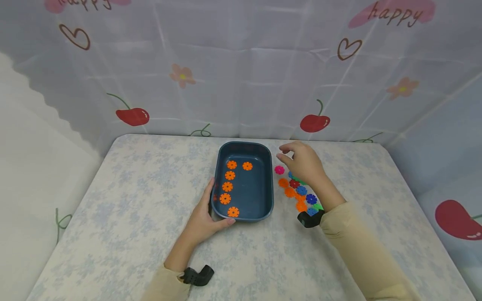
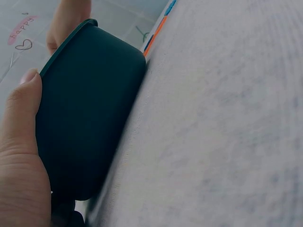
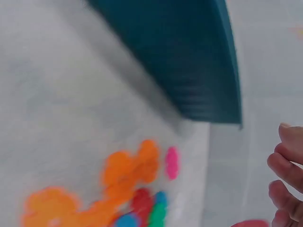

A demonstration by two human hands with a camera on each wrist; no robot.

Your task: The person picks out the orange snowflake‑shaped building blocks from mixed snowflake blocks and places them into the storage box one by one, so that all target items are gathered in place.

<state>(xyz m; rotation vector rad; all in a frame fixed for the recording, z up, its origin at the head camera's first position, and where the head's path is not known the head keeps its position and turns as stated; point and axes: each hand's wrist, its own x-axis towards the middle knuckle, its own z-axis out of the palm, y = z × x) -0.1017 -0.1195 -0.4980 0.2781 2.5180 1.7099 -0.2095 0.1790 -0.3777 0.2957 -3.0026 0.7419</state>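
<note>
The counter is white with soft blue blotches, and its corners at the far side are round. Behind it hangs a pale cloth with fold lines. The cloth has red cherries, peach flowers, brown hearts and the word "happy" on pink. Off to the right, a bluish side has one more big cherry on it.

A dark blue tray sits in the middle of the counter, toward the far side. Six orange wheels lie in it, five down the left side and one to the right of the farthest one.

The left hand holds the tray at its near left corner, thumb on the near rim and fingers along the left side. The right hand is up over the far end of the pile, right of the tray. Its fingers are bent, with a gap to the thumb, and hold nothing that shows. The pile has orange, blue, red and green wheels, with a pink wheel at its far left.
</note>
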